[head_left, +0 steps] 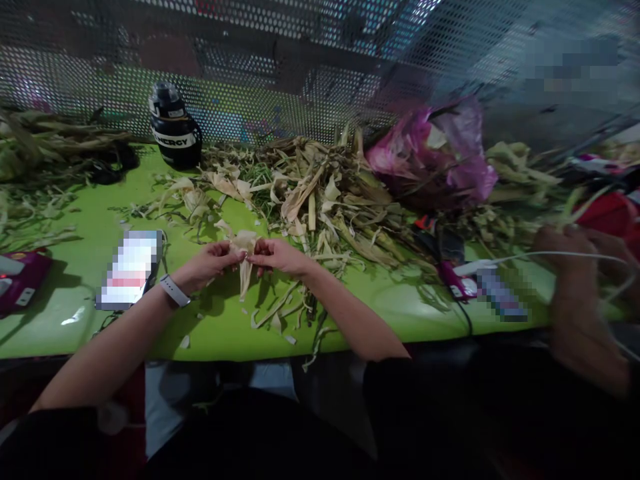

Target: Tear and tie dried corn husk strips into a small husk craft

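Note:
Both my hands meet over the green tabletop (220,337) at a pale piece of dry corn husk (245,277). Thumb and fingers of my left hand (216,258), with a white band on its wrist, pinch the husk from the left. From the right, my right hand (274,257) pinches it close to the left fingertips. The husk's upper end fans out above the fingers and a narrow strip hangs below them. Just behind lies a large heap of dry husks and stalks (320,193). Small scraps and strips (280,310) lie around my right forearm.
A lit phone (130,270) lies left of my left wrist, beside a magenta power strip (25,280). At the back stand a dark bottle (174,130) and a pink plastic bag (435,157). On the right, another person's hands (570,250) work near a cable and a second phone (501,293).

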Demonstrator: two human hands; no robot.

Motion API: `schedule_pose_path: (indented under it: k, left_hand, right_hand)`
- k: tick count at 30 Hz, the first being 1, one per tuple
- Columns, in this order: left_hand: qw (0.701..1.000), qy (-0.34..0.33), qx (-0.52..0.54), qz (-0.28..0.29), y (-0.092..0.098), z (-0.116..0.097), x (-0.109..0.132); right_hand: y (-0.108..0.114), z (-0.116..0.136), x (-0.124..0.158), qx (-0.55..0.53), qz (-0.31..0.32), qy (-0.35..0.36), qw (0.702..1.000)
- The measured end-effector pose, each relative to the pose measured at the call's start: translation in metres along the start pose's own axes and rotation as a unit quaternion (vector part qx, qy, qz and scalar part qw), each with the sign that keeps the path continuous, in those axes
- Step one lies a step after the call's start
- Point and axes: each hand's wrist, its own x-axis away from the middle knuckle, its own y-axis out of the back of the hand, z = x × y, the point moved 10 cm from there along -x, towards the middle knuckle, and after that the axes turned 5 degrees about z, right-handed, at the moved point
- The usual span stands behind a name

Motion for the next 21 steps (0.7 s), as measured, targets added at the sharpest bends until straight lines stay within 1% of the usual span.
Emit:
schedule_pose_path:
  k: [3,6,8,10,14,16,18,19,21]
  left_hand:
    - [1.0,-0.003,-0.009,0.012,-0.002,-0.003,0.0]
    - [1.0,-0.007,-0.013,0.019,-0.004,-0.005,0.001]
    - [0.999,-0.016,-0.029,0.003,-0.002,-0.008,0.001]
    - [0.997,-0.024,-0.068,-0.012,0.0,-0.01,0.001]
    - [0.988,-0.055,-0.141,-0.013,-0.001,-0.014,0.0]
    - [0.98,-0.074,-0.184,-0.026,0.0,-0.02,0.002]
    - [0.964,-0.09,-0.246,-0.044,-0.001,-0.028,0.005]
    - [0.954,-0.098,-0.278,-0.055,-0.002,-0.033,0.007]
    - [0.934,-0.116,-0.328,-0.079,-0.005,-0.041,0.013]
  right_hand:
    - [-0.004,0.003,0.003,0.01,0.031,-0.002,0.999]
    - [-0.006,0.007,0.004,0.014,0.037,0.015,0.999]
    - [-0.008,0.009,0.003,0.021,0.035,0.035,0.999]
    - [-0.008,0.008,0.001,0.037,0.027,0.046,0.998]
    - [-0.006,0.001,-0.004,0.092,0.007,0.045,0.995]
    - [-0.005,0.001,-0.004,0.128,-0.001,0.057,0.99]
    - [-0.002,0.007,-0.002,0.22,-0.033,0.086,0.971]
    - [-0.001,0.012,0.0,0.286,-0.054,0.105,0.951]
    - [-0.005,0.021,0.003,0.415,-0.09,0.138,0.895]
